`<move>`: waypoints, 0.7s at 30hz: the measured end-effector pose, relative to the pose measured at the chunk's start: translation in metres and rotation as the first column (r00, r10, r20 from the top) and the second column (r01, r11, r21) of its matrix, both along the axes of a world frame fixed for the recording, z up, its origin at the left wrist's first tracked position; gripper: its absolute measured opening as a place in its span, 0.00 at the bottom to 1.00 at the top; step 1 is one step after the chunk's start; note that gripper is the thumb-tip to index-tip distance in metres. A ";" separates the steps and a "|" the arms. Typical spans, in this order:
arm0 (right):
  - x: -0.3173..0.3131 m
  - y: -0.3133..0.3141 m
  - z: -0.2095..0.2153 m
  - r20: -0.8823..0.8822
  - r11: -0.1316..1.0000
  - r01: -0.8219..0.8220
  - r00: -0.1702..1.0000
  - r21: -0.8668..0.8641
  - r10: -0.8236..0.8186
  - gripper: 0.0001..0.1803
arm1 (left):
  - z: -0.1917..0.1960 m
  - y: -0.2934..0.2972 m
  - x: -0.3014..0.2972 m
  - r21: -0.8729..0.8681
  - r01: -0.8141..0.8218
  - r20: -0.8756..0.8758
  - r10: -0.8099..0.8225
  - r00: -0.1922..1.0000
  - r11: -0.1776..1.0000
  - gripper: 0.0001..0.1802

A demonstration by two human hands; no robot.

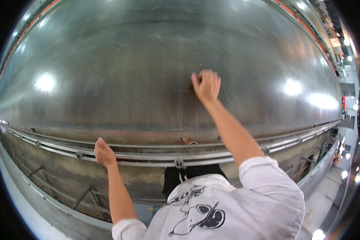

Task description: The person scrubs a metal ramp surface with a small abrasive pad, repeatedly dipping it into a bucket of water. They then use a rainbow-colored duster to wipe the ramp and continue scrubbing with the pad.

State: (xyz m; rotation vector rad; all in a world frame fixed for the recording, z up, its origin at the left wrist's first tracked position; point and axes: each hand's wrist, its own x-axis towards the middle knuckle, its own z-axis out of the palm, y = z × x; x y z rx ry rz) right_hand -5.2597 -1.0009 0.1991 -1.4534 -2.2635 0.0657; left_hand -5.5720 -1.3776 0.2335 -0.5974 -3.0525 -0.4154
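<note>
Out over a wide, shiny metal surface [148, 60], my right hand [208, 86] is palm down, fingers close together and curled, thumb apart on the left. A dark brown patch [193, 88] shows beside and under the thumb; it looks like a small pad, but the hand covers most of it and I cannot make out what it is. My left hand [104, 153] hovers by the metal rail [148, 157] along the near edge, closed in a loose fist with the thumb up. Nothing shows in it.
The rail carries several round fittings [180, 163] and crosses between my body and the surface. Below it runs a metal framework [82, 198]. Orange-red lines [304, 26] edge the surface on both far sides. Bright reflections [45, 82] lie on the metal.
</note>
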 end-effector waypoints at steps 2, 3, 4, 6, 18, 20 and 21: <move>-0.035 0.103 -0.008 0.014 0.988 0.129 0.991 0.084 -0.130 0.22 | -0.006 -0.006 -0.005 0.009 0.027 0.010 -0.027 1.000 1.000 0.31; -0.053 0.152 -0.005 0.041 0.986 0.160 0.986 0.041 -0.161 0.23 | -0.012 -0.011 -0.010 -0.013 0.044 0.024 -0.043 0.999 0.999 0.31; -0.060 0.205 -0.003 0.051 0.984 0.175 0.983 0.029 -0.176 0.24 | -0.015 -0.005 -0.015 -0.009 0.040 0.013 -0.040 0.999 0.999 0.30; -0.062 0.261 -0.007 0.001 0.956 0.234 0.971 0.178 -0.238 0.24 | -0.016 0.005 -0.018 -0.014 0.059 0.023 -0.059 0.998 0.998 0.30; -0.022 -0.093 0.020 -0.132 0.960 -0.274 0.955 -0.053 0.265 0.17 | -0.007 0.004 -0.008 -0.018 0.073 0.015 -0.072 0.997 0.997 0.30; -0.054 -0.003 0.007 -0.007 0.981 -0.189 0.982 -0.035 0.189 0.16 | -0.007 -0.005 -0.007 -0.041 0.065 0.045 -0.063 0.997 0.997 0.29; -0.079 0.047 0.004 -0.047 0.993 -0.121 0.991 0.007 0.121 0.17 | -0.009 -0.010 -0.008 -0.055 0.053 0.045 -0.050 0.998 0.997 0.28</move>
